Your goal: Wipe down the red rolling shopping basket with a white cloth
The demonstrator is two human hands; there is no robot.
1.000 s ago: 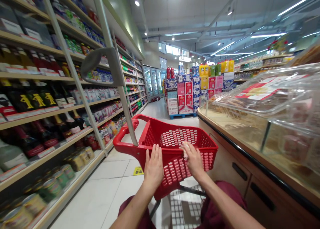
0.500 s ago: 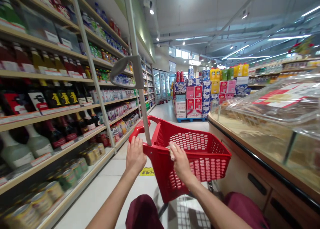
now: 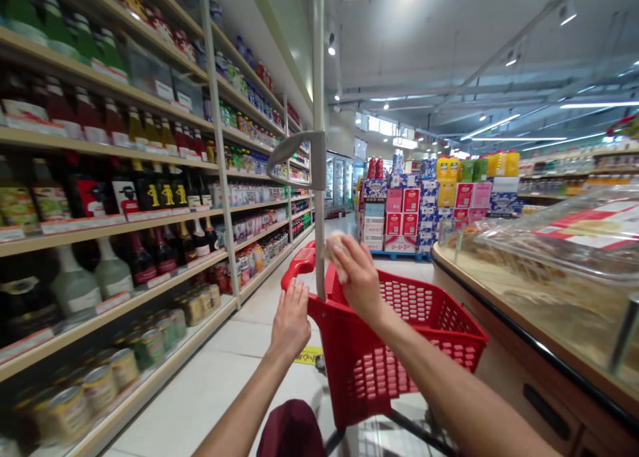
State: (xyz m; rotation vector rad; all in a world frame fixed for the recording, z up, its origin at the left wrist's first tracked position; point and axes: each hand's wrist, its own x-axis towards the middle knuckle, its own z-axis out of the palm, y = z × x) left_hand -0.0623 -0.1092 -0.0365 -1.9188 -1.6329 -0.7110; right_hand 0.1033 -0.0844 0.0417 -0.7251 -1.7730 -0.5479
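A red plastic shopping cart with perforated basket sides stands in front of me, its tall grey pole rising from the near corner. My left hand is closed over the cart's red handle, left of the pole; its thumb is hidden. A pale crumpled cloth is in my right hand, closed around it. That hand is raised above the basket rim, just right of the pole. A grey hooked bracket sits higher on the pole.
Shelves of bottles and cans line the left side. On the right is a wooden display counter with clear plastic covers. Stacked drink boxes stand ahead on a blue pallet. A yellow floor sticker lies below the cart.
My right hand has lifted the cloth from the basket's near rim up beside the pole. My left hand stays at the handle. The view has turned left, so the scene sits further right.
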